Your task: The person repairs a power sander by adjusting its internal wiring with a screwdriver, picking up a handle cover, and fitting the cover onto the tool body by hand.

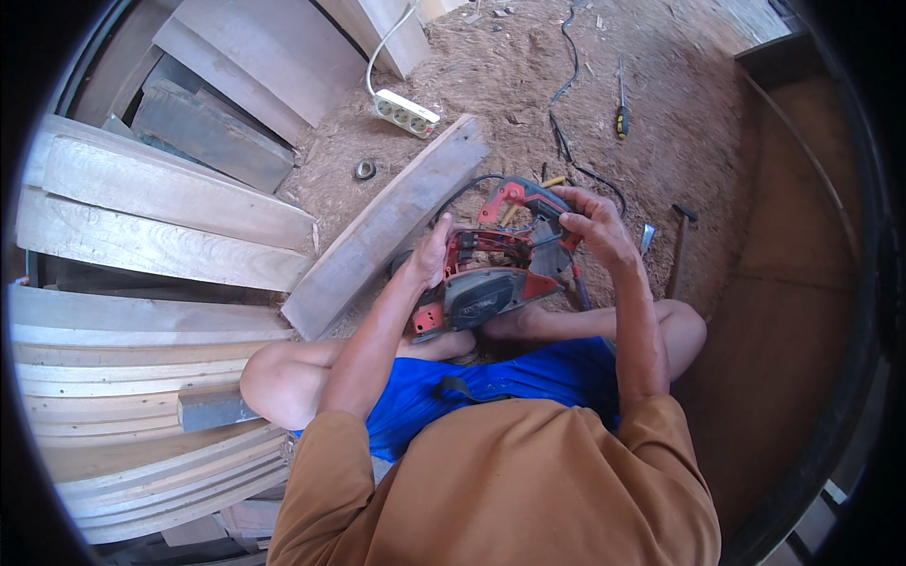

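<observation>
A red and black power tool, which looks like an electric planer (pixel 486 294), is tilted above my crossed legs. Its casing is open at the top, and red inner parts and thin wires show. My left hand (pixel 432 253) grips the body at its left end, thumb up. A red and black curved handle piece (pixel 528 200) of the casing stands at the far side, and the fingers of my right hand (pixel 596 224) are closed on its right end. Whether that piece is fully apart from the body, I cannot tell. A screwdriver-like handle (pixel 579 289) is partly hidden beside the tool.
A plank (pixel 392 226) lies left of the tool, with a tape roll (pixel 365 169) and a power strip (pixel 406 113) beyond. A black cord (pixel 555 99), a screwdriver (pixel 622 121) and a hammer (pixel 681 247) lie on the shavings-covered ground. Stacked boards (pixel 170 231) fill the left; a brown panel (pixel 793 311) borders the right.
</observation>
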### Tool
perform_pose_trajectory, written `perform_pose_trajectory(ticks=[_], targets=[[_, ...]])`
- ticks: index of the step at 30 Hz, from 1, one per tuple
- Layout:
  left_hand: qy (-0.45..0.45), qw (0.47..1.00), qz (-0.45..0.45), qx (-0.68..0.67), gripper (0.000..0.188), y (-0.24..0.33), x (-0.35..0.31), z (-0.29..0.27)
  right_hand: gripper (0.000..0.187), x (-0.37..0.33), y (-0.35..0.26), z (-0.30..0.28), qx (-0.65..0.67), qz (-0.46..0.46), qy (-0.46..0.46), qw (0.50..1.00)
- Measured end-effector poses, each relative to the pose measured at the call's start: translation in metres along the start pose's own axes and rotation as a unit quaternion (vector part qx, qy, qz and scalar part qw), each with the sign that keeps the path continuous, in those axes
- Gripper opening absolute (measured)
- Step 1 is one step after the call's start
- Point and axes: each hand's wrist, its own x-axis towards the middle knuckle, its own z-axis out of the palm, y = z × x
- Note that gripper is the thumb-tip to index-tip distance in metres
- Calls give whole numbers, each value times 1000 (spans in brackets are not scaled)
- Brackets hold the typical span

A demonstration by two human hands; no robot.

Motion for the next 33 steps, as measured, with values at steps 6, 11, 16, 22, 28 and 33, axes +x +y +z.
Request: perform_pose_trajectory(ticks=[6, 11, 16, 22, 28, 33], targets=[[10, 1000, 9, -29, 78, 13, -17, 25, 46, 9, 11, 7, -51, 43, -75, 995], [2, 999, 14, -30, 85, 15, -19, 29, 46, 19, 14, 22, -64, 57, -107, 991], [2, 999, 27, -18, 85, 4, -10, 12, 49, 29, 17, 30, -107, 66, -135, 983], [26, 999, 24, -22, 84, 4, -8, 14, 50, 35, 32, 32, -114, 57, -152, 980], [16, 999, 19, -21, 83, 10, -16, 19, 49, 28, 19, 33, -80, 91, -129, 984], [4, 1000, 8, 30, 85, 9, -13, 10, 46, 28, 30, 19, -58, 59, -96, 992]])
